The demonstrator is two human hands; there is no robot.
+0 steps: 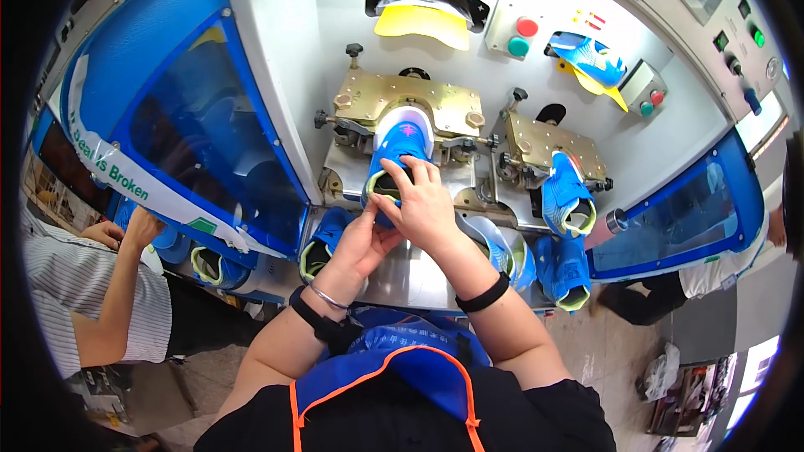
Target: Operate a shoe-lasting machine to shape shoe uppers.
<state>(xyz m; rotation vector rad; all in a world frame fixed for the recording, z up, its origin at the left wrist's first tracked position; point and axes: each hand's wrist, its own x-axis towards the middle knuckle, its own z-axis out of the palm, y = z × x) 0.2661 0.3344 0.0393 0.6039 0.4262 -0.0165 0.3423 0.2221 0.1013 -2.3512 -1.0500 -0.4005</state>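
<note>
A blue shoe (pixel 400 141) with a pink mark and a lime lining has its toe in the white U-shaped pad (pixel 427 122) of a brass-coloured press fixture (pixel 377 88). My right hand (pixel 423 205) holds the shoe by its collar, the fingers bent over the opening. My left hand (pixel 362 244) is closed at the shoe's heel, its fingertips against the rear edge; part of that grip is hidden. Below the hands, another blue shoe (pixel 331 234) lies to the left on the metal ledge (pixel 406 280), and blue-and-white shoes (pixel 502 251) rest to the right.
A second fixture (pixel 553 146) at right bears a blue shoe (pixel 567 197), with more shoes (pixel 563 272) below. Red and green buttons (pixel 521 38) sit on the back wall. Blue windowed doors (pixel 209 117) flank the machine. At left, a co-worker's hands (pixel 138 230) are near other shoes.
</note>
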